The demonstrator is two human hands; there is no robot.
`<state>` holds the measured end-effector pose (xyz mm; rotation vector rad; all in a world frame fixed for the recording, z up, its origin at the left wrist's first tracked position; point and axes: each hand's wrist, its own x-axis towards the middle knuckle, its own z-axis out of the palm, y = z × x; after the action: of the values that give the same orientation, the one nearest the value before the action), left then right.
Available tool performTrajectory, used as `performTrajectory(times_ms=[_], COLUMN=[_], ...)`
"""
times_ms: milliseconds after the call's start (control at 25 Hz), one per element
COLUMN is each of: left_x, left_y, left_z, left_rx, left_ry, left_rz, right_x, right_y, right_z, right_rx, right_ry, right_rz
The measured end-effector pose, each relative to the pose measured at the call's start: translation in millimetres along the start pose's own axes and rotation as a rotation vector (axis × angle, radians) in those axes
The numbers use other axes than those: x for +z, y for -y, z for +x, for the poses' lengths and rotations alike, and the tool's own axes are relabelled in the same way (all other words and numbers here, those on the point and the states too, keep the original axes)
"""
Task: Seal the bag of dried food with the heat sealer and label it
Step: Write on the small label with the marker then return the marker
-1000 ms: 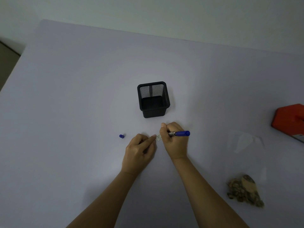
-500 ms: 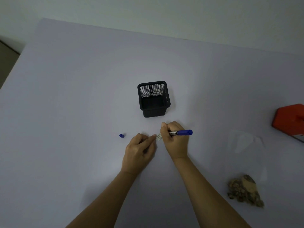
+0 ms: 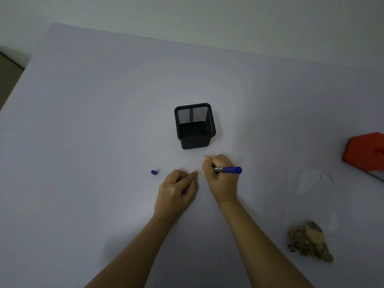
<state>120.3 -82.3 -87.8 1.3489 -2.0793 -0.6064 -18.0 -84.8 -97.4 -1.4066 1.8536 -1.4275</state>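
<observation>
Two hands are working near the middle of the worktop [image 3: 93,121], just on the near side of the black mesh pen holder [image 3: 195,125].

- Right hand [image 3: 222,177] is gripping the blue marker [image 3: 230,170], fingers curled round the barrel. The back end is sticking out to the right and the tip end is hidden under the fist.
- Left hand [image 3: 176,194] is pinning the small white label [image 3: 201,174] with one extended fingertip at its left edge. The other fingers are lying loosely curled, holding nothing.
- Marker cap [image 3: 153,172] is sitting apart to the left.
- Bag [image 3: 307,181] is lying well apart to the right, its clear film flat on the worktop and the dried food [image 3: 308,241] gathered at the near end.
- Orange heat sealer [image 3: 365,150] is sitting at the right edge, beyond the bag.

I am judging the step in hand as writing on the label. I cannot tell whether the tip is touching the paper, or whether the bag's mouth is sealed.

Handling notes:
- Label: I am reading it as tiny, thin and nearly weightless, so likely to skate under a pen stroke unless pinned. I am advising lifting it by one corner.
- Bag: I am expecting limp, slippery film, with what little weight there is sitting in the loose, brittle contents. I am recommending taking hold on the empty film, not over the lumps, and pressing the label onto a flat, empty patch.
</observation>
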Motion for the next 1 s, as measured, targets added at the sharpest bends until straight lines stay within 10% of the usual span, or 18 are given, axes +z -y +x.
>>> performTrajectory(times_ms=[1000], left_x=[-0.6], left_y=[-1.5], left_z=[0.7], left_rx=[0.002], left_ry=[-0.013], left_rz=[0.018], right_x=[-1.4], right_y=[3.1], right_z=[0.8], right_rx=[-0.021], right_ry=[-0.012], right_rz=[-0.014])
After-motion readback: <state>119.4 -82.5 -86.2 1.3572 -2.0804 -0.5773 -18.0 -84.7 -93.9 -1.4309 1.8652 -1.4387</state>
